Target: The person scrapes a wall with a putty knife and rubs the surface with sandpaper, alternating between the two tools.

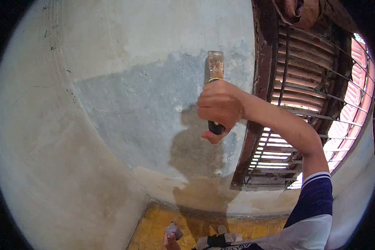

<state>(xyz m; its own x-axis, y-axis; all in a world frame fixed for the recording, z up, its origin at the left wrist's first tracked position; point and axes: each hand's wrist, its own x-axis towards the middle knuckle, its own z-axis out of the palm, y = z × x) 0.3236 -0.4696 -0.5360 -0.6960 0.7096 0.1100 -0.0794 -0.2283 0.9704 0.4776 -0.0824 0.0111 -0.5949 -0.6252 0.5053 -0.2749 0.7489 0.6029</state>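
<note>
My right hand (221, 104) is raised in front of the wall (133, 108), its fingers wrapped round the black handle of a scraper (216, 64). The flat, rust-stained blade points upward and lies close over the upper part of a bare grey-blue patch. A bit of yellow shows where the blade meets the fist. Low in the view, my left hand (170, 241) is closed on a small grey-purple piece (173, 230) whose kind I cannot tell. Most of that hand is cut off by the lower edge.
A dark wooden window frame (246, 154) with louvred shutters (300, 66) and metal bars stands right of the patch, behind my right forearm. The wall meets another at a corner on the left. Below lies a yellow floor (154, 221). My shadow falls on the wall.
</note>
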